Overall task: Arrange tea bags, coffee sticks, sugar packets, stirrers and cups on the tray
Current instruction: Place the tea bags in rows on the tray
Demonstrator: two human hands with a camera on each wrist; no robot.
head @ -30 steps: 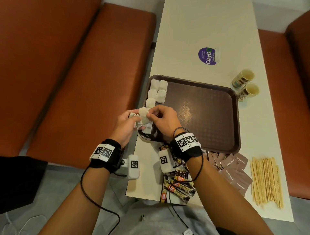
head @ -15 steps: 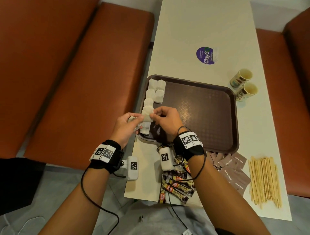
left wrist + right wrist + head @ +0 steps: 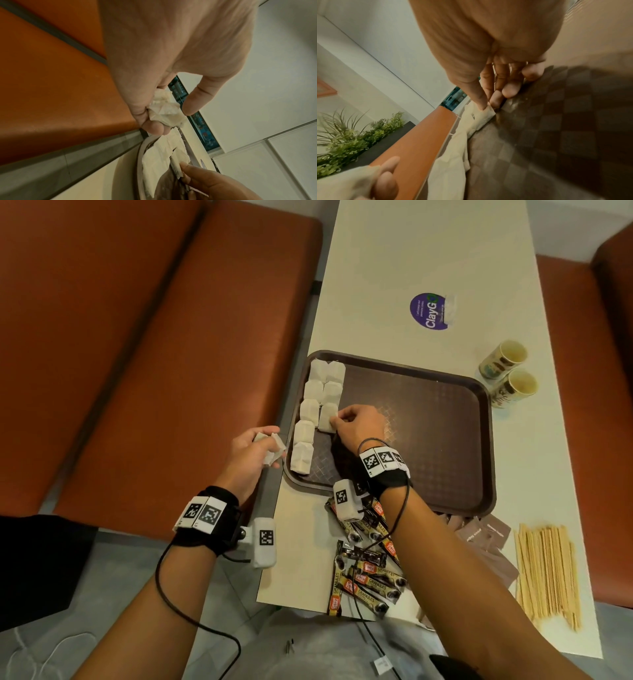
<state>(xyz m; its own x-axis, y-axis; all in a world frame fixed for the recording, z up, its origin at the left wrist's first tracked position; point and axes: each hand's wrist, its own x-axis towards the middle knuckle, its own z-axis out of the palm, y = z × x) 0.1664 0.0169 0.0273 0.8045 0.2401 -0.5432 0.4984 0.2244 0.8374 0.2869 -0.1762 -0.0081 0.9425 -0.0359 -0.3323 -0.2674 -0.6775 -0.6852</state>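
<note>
A dark brown tray (image 3: 428, 378) lies on the cream table. Several white tea bags (image 3: 313, 386) form two columns along its left side. My right hand (image 3: 337, 419) pinches the nearest tea bag of the right column (image 3: 327, 417) against the tray floor; the right wrist view shows thumb and finger on that tea bag's corner (image 3: 485, 112). My left hand (image 3: 270, 448) hovers off the tray's left edge and grips a bunch of tea bags (image 3: 164, 111). Coffee sticks (image 3: 366, 570), brown sugar packets (image 3: 479, 535), wooden stirrers (image 3: 548, 570) and two paper cups (image 3: 507, 371) lie on the table.
Orange bench seats (image 3: 154, 354) flank the table on both sides. A purple round sticker (image 3: 428, 311) sits on the table beyond the tray. The table's left edge runs right beside the tray's left rim. Most of the tray floor (image 3: 428, 440) is bare.
My right hand took one tea bag from the left hand's bunch and carried it forward onto the tray, into the right column. The left hand drew back to the left with the remaining bags.
</note>
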